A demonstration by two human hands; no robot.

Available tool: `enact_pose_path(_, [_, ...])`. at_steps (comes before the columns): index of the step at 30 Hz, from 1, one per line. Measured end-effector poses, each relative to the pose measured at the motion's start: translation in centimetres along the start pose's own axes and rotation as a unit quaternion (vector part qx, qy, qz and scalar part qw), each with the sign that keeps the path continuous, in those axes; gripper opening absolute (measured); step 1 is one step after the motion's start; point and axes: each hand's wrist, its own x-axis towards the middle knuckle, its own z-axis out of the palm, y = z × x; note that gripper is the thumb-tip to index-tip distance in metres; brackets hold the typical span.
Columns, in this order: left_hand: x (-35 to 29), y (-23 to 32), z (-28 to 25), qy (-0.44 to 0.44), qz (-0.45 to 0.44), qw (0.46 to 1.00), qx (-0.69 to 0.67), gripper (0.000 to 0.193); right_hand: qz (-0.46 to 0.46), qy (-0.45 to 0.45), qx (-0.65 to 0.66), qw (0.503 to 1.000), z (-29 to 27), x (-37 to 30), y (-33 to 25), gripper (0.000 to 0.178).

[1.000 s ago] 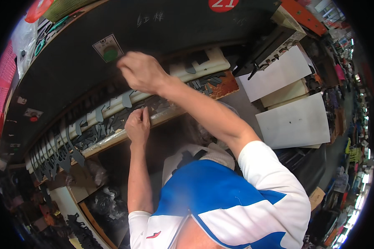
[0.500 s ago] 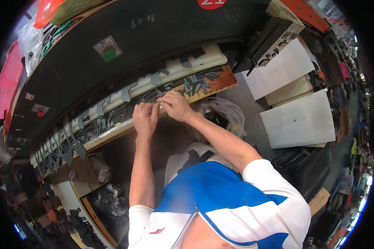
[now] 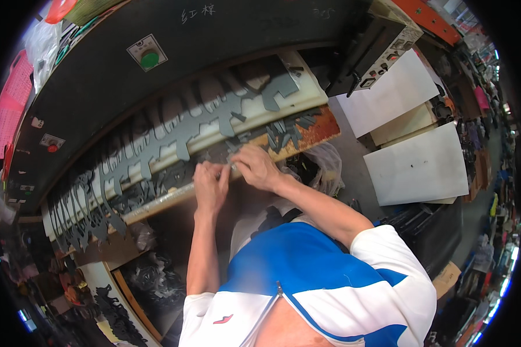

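My left hand [image 3: 211,186] and my right hand [image 3: 257,168] meet at the front edge of a narrow ledge [image 3: 185,194]. The fingers of both are pinched close together; whatever they hold is too small or hidden to make out. Around the fingertips lie loose dark grey offcuts [image 3: 221,153]. Behind them a pale cutting board [image 3: 307,87] carries a grey sheet [image 3: 182,128] full of cut-out gaps, with strips hanging over the board's front edge.
Above the board stands a black machine front [image 3: 231,34] with a green button [image 3: 150,58] and a red button [image 3: 52,148]. A control box [image 3: 382,63] juts out at the right, beside white sheets [image 3: 415,165]. A clear plastic bag [image 3: 329,168] sits below the ledge.
The black machine front has risen, baring much more of the board and the cut grey sheet. Both hands have shifted slightly towards me and to the right, still pinched together.
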Motion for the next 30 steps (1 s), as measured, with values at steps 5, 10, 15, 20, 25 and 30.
enact_pose_path(5, [-1.0, 0.1, -3.4, -0.22, -0.005, 0.974, -0.048, 0.015, 0.059, -0.115, 0.007, 0.992, -3.6, -0.5, -2.9, 0.016])
enact_pose_path(10, [5.6, 1.4, -5.7, -0.377, -0.021, 0.925, -0.047, 0.022, 0.096, 0.047, -0.125, 0.986, -10.4, 6.7, 1.1, 0.037])
enact_pose_path(15, [20.0, -0.2, 4.4, -0.072, 0.062, 0.991, -0.093, 0.032, 0.169, -0.077, -0.345, 0.92, -9.7, 13.9, 9.8, 0.053])
enact_pose_path(20, [25.0, -6.1, 12.8, -0.056, 0.111, 0.992, 0.026, 0.041, 0.182, -0.053, -0.3, 0.935, -7.6, 15.2, 11.5, 0.048])
enact_pose_path(25, [23.6, -7.8, 13.5, -0.014, 0.146, 0.987, 0.067, 0.041, 0.176, 0.055, -0.213, 0.96, -8.4, 14.8, 9.6, 0.036])
enact_pose_path(30, [23.7, -8.0, 13.8, -0.013, 0.144, 0.987, 0.064, 0.039, 0.132, 0.142, -0.143, 0.97, -10.6, 10.3, 7.6, 0.042])
